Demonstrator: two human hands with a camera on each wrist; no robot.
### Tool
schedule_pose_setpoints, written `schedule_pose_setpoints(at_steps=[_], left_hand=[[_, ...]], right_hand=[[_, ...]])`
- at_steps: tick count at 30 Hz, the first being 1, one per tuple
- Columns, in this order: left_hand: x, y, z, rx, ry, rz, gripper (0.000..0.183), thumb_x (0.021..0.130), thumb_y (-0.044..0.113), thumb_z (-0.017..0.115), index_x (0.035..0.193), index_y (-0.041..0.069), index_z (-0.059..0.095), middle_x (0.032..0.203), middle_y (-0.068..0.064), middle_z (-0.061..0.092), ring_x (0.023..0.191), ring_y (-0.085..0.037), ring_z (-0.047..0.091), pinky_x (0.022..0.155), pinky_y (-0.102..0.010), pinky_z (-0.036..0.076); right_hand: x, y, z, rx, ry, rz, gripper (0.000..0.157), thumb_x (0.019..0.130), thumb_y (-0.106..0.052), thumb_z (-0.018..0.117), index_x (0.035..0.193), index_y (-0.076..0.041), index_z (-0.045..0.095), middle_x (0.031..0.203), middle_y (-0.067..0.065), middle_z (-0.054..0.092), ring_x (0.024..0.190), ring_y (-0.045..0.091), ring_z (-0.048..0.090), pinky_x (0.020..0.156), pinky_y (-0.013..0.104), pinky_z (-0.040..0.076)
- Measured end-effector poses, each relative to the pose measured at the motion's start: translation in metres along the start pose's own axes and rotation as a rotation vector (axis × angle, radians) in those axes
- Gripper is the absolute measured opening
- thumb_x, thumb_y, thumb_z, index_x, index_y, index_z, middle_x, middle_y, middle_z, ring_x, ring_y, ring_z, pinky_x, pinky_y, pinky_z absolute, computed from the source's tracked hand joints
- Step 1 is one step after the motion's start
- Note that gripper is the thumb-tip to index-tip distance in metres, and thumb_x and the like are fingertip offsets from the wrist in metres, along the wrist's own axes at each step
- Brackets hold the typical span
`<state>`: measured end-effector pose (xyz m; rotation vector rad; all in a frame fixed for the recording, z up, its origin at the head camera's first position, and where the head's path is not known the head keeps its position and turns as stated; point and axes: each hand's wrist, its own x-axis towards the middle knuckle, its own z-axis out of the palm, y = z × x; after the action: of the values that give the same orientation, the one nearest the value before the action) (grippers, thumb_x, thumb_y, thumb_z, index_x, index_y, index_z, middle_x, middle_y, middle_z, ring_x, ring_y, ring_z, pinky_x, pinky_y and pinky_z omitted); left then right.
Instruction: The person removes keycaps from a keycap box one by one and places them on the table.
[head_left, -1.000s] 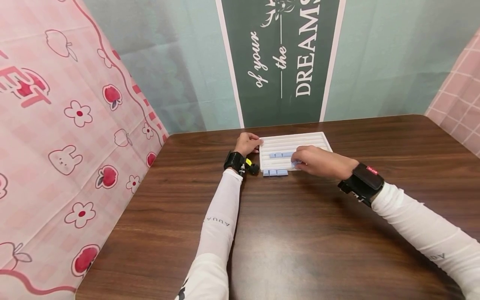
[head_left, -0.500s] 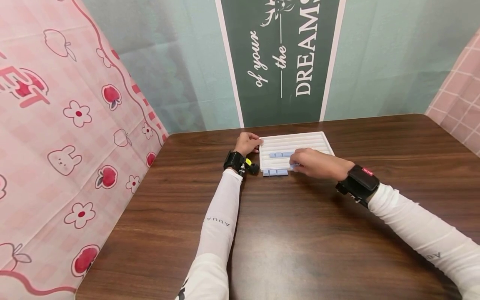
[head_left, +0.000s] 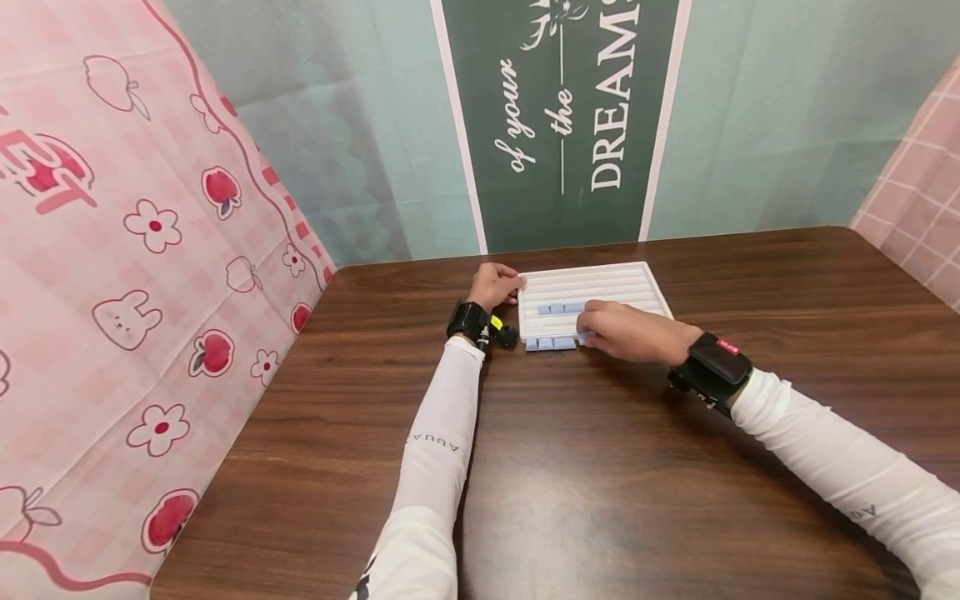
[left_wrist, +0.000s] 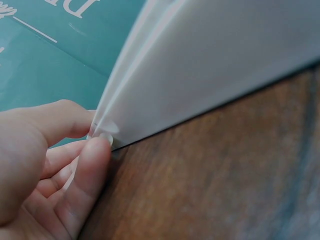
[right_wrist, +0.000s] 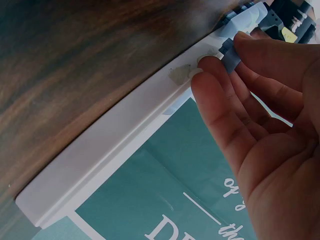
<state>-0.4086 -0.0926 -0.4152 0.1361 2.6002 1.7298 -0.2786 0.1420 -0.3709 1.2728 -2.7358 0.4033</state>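
A white ridged tray (head_left: 600,283) lies near the table's far edge. At its far left corner my left hand (head_left: 493,286) pinches the edge; in the left wrist view, thumb and forefinger meet at the tray corner (left_wrist: 150,100). My right hand (head_left: 630,332) is over the tray's near side, thumb and fingers pinching a small blue keycap (right_wrist: 231,57). Just left of it, several blue keycaps (head_left: 551,343) line up along the near rim. Another row of blue keycaps (head_left: 558,308) sits in a groove inside the tray, its right end hidden by the right hand.
The brown wooden table (head_left: 570,467) stretches toward me. A teal cloth (head_left: 360,167) with lettering hangs behind it, and a pink patterned cloth (head_left: 150,333) on the left. Black straps with devices (head_left: 711,371) sit on both wrists.
My right hand has shifted slightly left and toward the tray's near edge, bringing the keycap close to the row at the rim. The left hand stays at the tray corner.
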Motion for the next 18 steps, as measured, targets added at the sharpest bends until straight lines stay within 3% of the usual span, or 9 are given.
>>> schedule_pose_setpoints(at_steps=[18], left_hand=[[-0.0008, 0.0008, 0.0002, -0.008, 0.001, -0.014, 0.027, 0.09, 0.012, 0.072, 0.11, -0.005, 0.068, 0.083, -0.008, 0.062, 0.063, -0.011, 0.059, 0.056, -0.019, 0.057]], right_hand=[[0.0005, -0.0008, 0.0025, -0.023, -0.04, 0.032, 0.006, 0.089, -0.006, 0.071, 0.094, -0.003, 0.07, 0.087, 0.003, 0.059, 0.076, 0.014, 0.053, 0.068, 0.028, 0.051]])
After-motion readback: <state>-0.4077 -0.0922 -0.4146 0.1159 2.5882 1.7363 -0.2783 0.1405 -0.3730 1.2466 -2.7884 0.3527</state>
